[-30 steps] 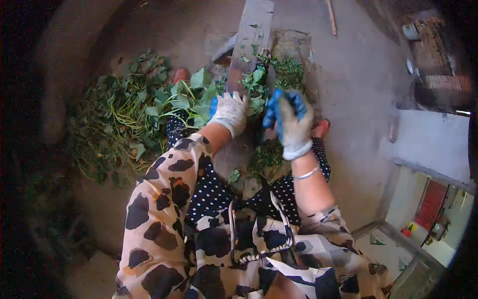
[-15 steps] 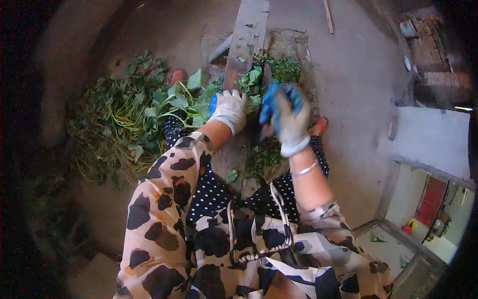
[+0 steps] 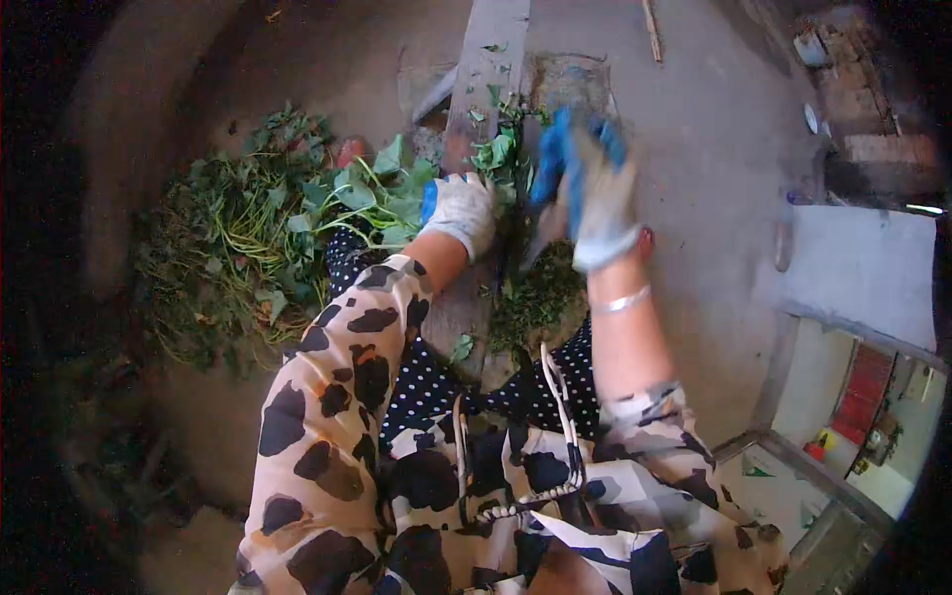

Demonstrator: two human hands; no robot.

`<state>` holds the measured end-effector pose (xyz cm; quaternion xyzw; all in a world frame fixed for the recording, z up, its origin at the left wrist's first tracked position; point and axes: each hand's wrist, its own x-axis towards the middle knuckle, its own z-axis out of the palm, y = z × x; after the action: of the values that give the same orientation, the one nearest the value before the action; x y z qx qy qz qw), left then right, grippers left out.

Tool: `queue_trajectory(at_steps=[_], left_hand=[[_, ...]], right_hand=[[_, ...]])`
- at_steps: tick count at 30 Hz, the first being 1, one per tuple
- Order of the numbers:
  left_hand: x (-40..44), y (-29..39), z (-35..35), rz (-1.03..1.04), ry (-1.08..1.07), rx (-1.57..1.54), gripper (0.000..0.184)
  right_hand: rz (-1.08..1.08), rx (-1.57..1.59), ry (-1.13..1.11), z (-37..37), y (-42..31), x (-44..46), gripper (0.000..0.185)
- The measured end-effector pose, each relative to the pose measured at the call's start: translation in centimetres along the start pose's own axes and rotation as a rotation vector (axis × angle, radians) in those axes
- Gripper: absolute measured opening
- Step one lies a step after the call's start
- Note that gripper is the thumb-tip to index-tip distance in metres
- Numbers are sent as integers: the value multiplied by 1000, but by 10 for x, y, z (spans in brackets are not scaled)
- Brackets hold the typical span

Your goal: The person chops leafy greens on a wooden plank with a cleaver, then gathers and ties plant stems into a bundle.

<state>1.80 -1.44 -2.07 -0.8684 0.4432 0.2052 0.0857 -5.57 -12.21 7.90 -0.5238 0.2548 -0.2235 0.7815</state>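
My left hand [image 3: 462,212], in a white glove with blue coating, is closed on a bunch of leafy green vines [image 3: 362,198] and presses them on a long wooden board [image 3: 481,69]. My right hand [image 3: 592,183], gloved the same way, is raised just right of the board and smeared by motion. Its fingers look wrapped round a knife [image 3: 547,234], whose greyish blade shows blurred below and left of the glove. Cut leaves [image 3: 499,152] lie on the board beyond my left hand. Chopped greens [image 3: 535,307] lie beside the board, between my legs.
A large heap of leafy vines [image 3: 248,228] spreads over the floor at left. A flat mat or sack [image 3: 575,84] lies under the board's far part. A stick [image 3: 653,30] rests on the floor ahead. At right stand a pale panel [image 3: 863,268] and wooden pieces [image 3: 858,89].
My right hand has moved up and to the right, away from the board, with the knife. My left hand stays nearly in place on the vines.
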Motion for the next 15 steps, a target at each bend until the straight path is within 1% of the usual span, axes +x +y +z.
queue_trajectory(at_steps=[1, 2, 4, 6, 7, 8, 9, 10, 11, 12, 13, 14, 15], left_hand=[[-3, -1, -1, 3, -1, 2, 39], [-6, -3, -3, 28, -6, -35, 39], [-5, -13, -13, 42, -7, -64, 38], [-10, -34, -29, -4, -133, -327, 36], [-22, -50, -44, -6, 24, -418, 33], [-16, -75, -44, -50, 143, -525, 33], [-22, -93, -80, -117, 169, -599, 36], [7, -146, -81, -22, 272, -844, 35], [28, -188, -81, 81, 389, -1090, 35], [-10, -173, -147, 67, 652, -737, 34], [-27, -166, -193, -19, 632, -525, 35], [-4, -217, -210, 198, 598, -1011, 36], [-15, -207, -242, 220, 721, -827, 34]], right_hand=[[-56, -5, 3, 1, 23, -21, 15], [-31, -33, 43, -2, 38, -40, 13], [41, 28, 26, -11, 35, -40, 11], [39, 27, -9, -14, 34, -37, 10], [29, 19, -48, -16, 31, -34, 10], [21, 34, -44, -17, 30, -32, 10], [44, 44, -23, -18, 30, -31, 10], [74, 56, -6, -16, 32, -32, 9], [58, 110, -5, -15, 32, -35, 9], [56, 121, -14, -17, 34, -36, 9], [67, 55, 5, -21, 38, -33, 9], [70, -17, 25, -24, 41, -30, 10], [-2, -54, 10, -24, 39, -30, 11]])
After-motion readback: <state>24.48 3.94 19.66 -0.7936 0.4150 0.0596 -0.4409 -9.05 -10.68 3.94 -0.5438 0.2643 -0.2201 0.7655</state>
